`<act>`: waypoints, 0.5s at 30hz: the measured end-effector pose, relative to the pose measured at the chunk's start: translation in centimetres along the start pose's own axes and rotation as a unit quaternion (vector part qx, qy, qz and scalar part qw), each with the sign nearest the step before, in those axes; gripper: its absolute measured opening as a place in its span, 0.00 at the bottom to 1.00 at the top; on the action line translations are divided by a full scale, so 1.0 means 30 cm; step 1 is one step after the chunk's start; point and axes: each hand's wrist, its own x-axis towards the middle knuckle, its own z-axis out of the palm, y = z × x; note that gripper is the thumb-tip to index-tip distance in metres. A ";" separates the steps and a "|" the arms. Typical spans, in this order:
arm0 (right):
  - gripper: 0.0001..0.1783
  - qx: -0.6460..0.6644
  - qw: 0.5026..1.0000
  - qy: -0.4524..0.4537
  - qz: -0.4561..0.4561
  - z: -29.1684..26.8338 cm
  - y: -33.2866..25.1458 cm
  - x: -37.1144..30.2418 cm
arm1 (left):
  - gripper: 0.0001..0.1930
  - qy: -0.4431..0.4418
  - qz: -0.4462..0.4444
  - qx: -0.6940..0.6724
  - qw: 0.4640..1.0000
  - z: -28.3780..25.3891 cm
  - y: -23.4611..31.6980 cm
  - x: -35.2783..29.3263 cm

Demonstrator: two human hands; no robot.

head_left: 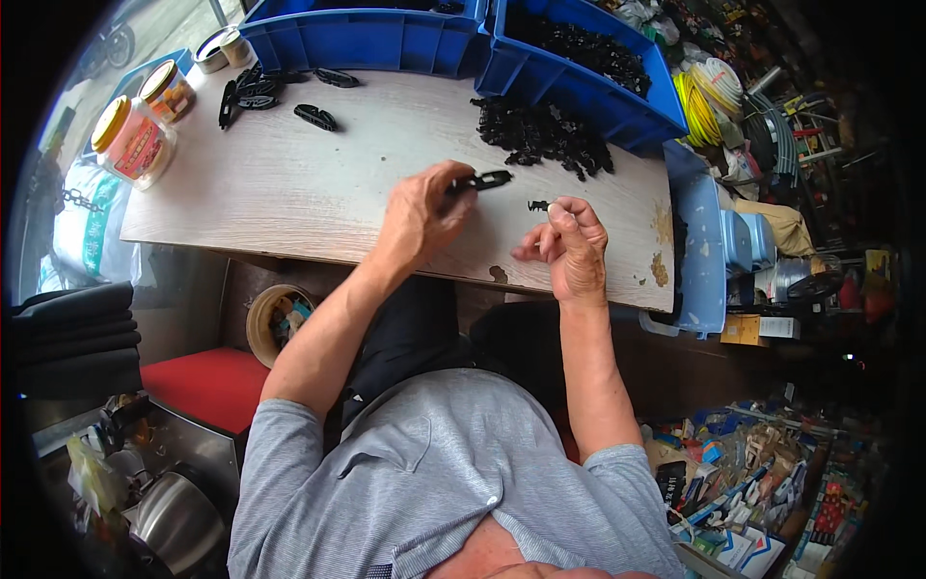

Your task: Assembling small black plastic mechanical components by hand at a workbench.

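1. Head view, far left of the pale table (pixel 251 183): shows two jars (pixel 135 145) with yellow lids, one just behind the other.
2. Behind these, at the back corner, shows two round tins (pixel 214 48), one larger and one smaller, side by side.
3. Next, shows an overlapping cluster of black oval parts (pixel 258 101), at least four, not exactly countable; just right of it, two lone oval pieces (pixel 315 118), apart from each other.
4. Along the back edge, shows the first of two blue bins (pixel 367 43).
5. Near the table's middle, with the left hand (pixel 422 210), grips one black oblong part (pixel 490 179) in closed fingers, with its end out to the right.
6. Farther right, shows one heap of small black bits (pixel 545 135), too many to count.
7. Nearer the front edge, with the right hand (pixel 576 241), pinches one small black piece (pixel 537 206) between thumb and index finger, with the other fingers loosely bent.
8. Behind the heap, shows the second bin (pixel 584 82), filled with uncountable black pieces.
9. Past the table's right edge, shows one yellow coil (pixel 694 108) and one light-blue tub (pixel 701 265).
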 end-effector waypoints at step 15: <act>0.07 -0.005 1.000 -0.002 -0.015 -0.028 0.004 0.004 | 0.13 -0.138 -0.213 -0.396 0.882 0.107 0.151 -0.016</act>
